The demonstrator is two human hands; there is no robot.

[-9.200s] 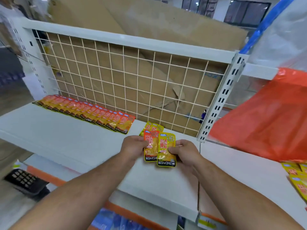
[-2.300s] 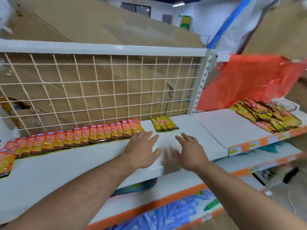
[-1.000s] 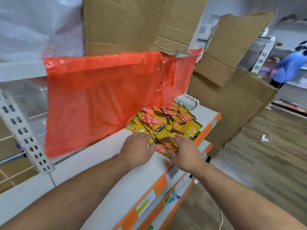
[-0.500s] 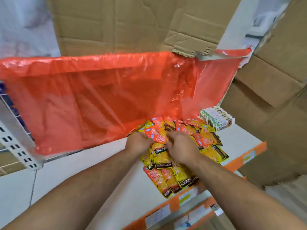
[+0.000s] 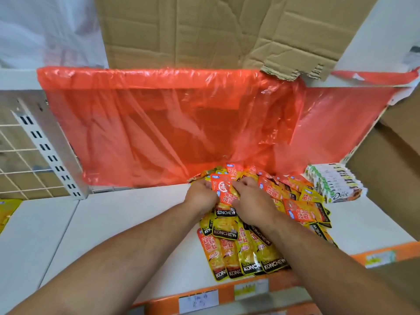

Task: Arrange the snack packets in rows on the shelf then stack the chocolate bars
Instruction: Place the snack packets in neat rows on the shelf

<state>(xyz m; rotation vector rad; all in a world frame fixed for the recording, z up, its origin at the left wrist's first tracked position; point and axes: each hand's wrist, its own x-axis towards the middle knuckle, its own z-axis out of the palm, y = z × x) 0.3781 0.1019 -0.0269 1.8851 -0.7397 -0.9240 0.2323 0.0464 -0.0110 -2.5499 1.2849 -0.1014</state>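
Observation:
A loose heap of orange and yellow snack packets lies on the white shelf, against the red plastic sheet. Several more packets lie side by side at the shelf's front edge. My left hand and my right hand are both in the heap, fingers curled round an orange packet held between them. A stack of white and green chocolate bars sits at the heap's right end.
A red plastic sheet hangs behind the shelf. Cardboard leans above it and more cardboard stands at the right. A slotted white upright and wire grid are at the left. A yellow packet shows at the left edge.
My view turned from the arranged row on the left shelf to the heap on the right. Both hands reached into the heap and closed on an orange packet.

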